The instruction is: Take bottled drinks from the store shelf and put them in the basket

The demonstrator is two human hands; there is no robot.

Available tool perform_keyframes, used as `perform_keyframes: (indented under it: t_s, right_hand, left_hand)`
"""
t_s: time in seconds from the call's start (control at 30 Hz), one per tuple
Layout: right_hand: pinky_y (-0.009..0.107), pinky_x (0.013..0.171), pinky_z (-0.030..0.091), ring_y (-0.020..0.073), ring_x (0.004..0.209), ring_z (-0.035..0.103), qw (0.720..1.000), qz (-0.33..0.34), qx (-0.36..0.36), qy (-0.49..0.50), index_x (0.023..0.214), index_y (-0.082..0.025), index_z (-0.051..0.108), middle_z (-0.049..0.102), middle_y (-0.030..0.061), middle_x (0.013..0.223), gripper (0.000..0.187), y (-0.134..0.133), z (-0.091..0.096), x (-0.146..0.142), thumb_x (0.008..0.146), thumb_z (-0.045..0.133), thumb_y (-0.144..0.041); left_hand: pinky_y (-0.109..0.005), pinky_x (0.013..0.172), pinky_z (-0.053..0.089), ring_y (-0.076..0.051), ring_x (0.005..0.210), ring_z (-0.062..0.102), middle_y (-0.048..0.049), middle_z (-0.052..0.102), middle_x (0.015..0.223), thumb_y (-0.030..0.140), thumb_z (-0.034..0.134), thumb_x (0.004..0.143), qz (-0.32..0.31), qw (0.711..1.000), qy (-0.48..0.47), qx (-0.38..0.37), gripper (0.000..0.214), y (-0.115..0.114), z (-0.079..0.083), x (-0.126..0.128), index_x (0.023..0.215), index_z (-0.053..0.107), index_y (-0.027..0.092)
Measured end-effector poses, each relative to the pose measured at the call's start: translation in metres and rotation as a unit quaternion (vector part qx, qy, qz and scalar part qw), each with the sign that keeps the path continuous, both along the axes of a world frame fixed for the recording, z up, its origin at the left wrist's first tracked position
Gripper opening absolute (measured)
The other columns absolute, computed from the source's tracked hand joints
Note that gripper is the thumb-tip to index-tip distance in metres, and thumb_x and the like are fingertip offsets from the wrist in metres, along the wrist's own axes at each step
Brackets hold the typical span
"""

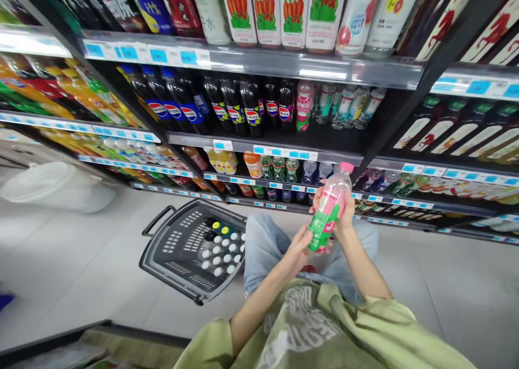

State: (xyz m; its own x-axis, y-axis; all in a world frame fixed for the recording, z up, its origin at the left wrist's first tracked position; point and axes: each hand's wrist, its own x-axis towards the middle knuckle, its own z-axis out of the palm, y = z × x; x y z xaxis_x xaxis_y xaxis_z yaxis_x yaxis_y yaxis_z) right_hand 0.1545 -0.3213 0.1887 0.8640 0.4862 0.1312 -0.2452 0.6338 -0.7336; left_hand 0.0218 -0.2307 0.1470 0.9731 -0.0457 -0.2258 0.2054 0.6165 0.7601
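Both hands hold one pink drink bottle (331,209) in front of the person's knees, above the pale tiled floor (73,255) of a shop aisle. The bottle tilts with its pink cap toward the upper right and its green label end toward the lower left. The left hand (300,246) cups the lower, green end, fingers curled against it. The right hand (344,213) wraps the upper body from behind, fingers clamped round the bottle.

A dark grey shopping basket (178,247) stands on the floor to the left of the knees, just in front of the lowest shelf edge; bottle caps, mostly white with some yellow and black, fill its right-hand part. Black shelving (284,64) rises ahead, its front edges lined with blue price tags. Cola bottles (243,109) fill the second shelf from the top, with one matching pink bottle (304,105) beside them near clear bottles toward the right. Carrot-printed cartons or bottles stand along the top shelf.
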Motion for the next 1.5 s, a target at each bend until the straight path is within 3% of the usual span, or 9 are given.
perform_keyframes:
  t_s: [0.1, 0.3, 0.5, 0.63, 1.0, 1.13, 1.27, 1.37, 1.5]
  right_hand:
    - [0.033, 0.05, 0.064, 0.0172, 0.062, 0.064, 1.0, 0.013, 0.013, -0.003, 0.119, -0.024, 0.071, 0.072, 0.0024, 0.091, 0.068, 0.0, 0.003, 0.001, 0.08, 0.067, -0.08]
    - [0.042, 0.065, 0.07, 0.0184, 0.07, 0.066, 1.0, -0.009, -0.023, -0.019, 0.12, -0.027, 0.069, 0.072, 0.0023, 0.097, 0.063, -0.004, 0.003, 0.012, 0.08, 0.072, -0.075]
    - [0.045, 0.073, 0.068, 0.0235, 0.076, 0.073, 0.986, -0.006, -0.132, -0.1, 0.152, -0.032, 0.048, 0.072, 0.0019, 0.096, 0.093, -0.011, -0.007, -0.003, 0.075, 0.083, -0.069]
    - [0.044, 0.077, 0.066, 0.0269, 0.081, 0.076, 0.942, 0.036, -0.268, -0.198, 0.168, -0.027, 0.021, 0.076, 0.0063, 0.103, 0.126, -0.01, -0.031, -0.027, 0.07, 0.094, -0.059]
    - [0.049, 0.109, 0.059, 0.0294, 0.122, 0.073, 0.841, 0.167, -0.409, -0.312, 0.169, -0.024, 0.023, 0.074, 0.0129, 0.131, 0.118, 0.024, -0.125, -0.071, 0.076, 0.092, -0.049]
    - [0.056, 0.112, 0.057, 0.0314, 0.125, 0.072, 0.802, 0.136, -0.506, -0.285, 0.158, -0.022, 0.041, 0.074, 0.0168, 0.135, 0.082, -0.003, -0.166, -0.037, 0.091, 0.072, -0.057]
    - [0.068, 0.112, 0.053, 0.0456, 0.125, 0.07, 0.671, 0.059, -0.67, -0.312, 0.124, -0.02, 0.067, 0.077, 0.0212, 0.127, 0.069, -0.088, -0.206, 0.007, 0.083, 0.06, -0.075]
    - [0.073, 0.103, 0.057, 0.0538, 0.117, 0.072, 0.575, 0.037, -0.76, -0.301, 0.102, -0.025, 0.072, 0.079, 0.0233, 0.113, 0.059, -0.158, -0.218, 0.027, 0.08, 0.053, -0.076]
    - [0.076, 0.095, 0.06, 0.0562, 0.104, 0.075, 0.549, 0.029, -0.771, -0.322, 0.086, -0.033, 0.07, 0.08, 0.019, 0.097, 0.042, -0.207, -0.219, 0.033, 0.074, 0.052, -0.068]
  left_hand:
    - [-0.036, 0.075, 0.059, -0.026, 0.091, 0.074, -0.0134, 0.074, 0.113, 0.074, 0.08, 0.08, -0.092, 0.995, -0.015, -0.04, 0.078, 0.007, -0.001, -0.006, 0.131, 0.06, 0.018]
    - [-0.034, 0.086, 0.056, -0.022, 0.099, 0.067, -0.0096, 0.071, 0.118, 0.064, 0.07, 0.096, 0.004, 0.977, -0.073, 0.201, 0.065, 0.005, -0.008, -0.013, 0.139, 0.055, 0.017]
    - [-0.049, 0.121, 0.044, -0.031, 0.139, 0.055, -0.017, 0.057, 0.15, 0.051, 0.059, 0.105, 0.006, 0.891, -0.181, 0.416, 0.058, 0.027, -0.003, -0.014, 0.152, 0.047, 0.019]
    - [-0.048, 0.113, 0.051, -0.03, 0.129, 0.059, -0.0181, 0.058, 0.141, 0.057, 0.056, 0.104, 0.117, 0.83, -0.204, 0.506, 0.065, 0.051, 0.015, -0.016, 0.155, 0.043, 0.018]
    - [-0.025, 0.063, 0.044, -0.011, 0.061, 0.052, 0.0041, 0.057, 0.069, 0.027, 0.06, 0.094, 0.099, 0.754, -0.129, 0.636, 0.02, 0.118, -0.017, -0.036, 0.077, 0.051, 0.022]
    - [-0.024, 0.061, 0.04, -0.01, 0.059, 0.048, 0.0053, 0.053, 0.066, 0.021, 0.057, 0.088, 0.224, 0.74, -0.004, 0.634, 0.018, 0.173, -0.026, -0.063, 0.073, 0.047, 0.023]
    - [-0.027, 0.073, 0.044, -0.014, 0.071, 0.056, 0.0021, 0.06, 0.074, 0.027, 0.058, 0.091, 0.326, 0.668, 0.154, 0.651, 0.017, 0.248, -0.043, -0.1, 0.078, 0.048, 0.023]
    - [-0.029, 0.081, 0.045, -0.017, 0.079, 0.058, -0.0009, 0.062, 0.082, 0.03, 0.056, 0.096, 0.359, 0.606, 0.259, 0.661, 0.017, 0.309, -0.075, -0.121, 0.082, 0.049, 0.022]
    - [-0.032, 0.09, 0.045, -0.021, 0.092, 0.06, -0.0062, 0.064, 0.096, 0.031, 0.055, 0.101, 0.323, 0.566, 0.342, 0.677, 0.013, 0.392, -0.138, -0.131, 0.094, 0.054, 0.02]
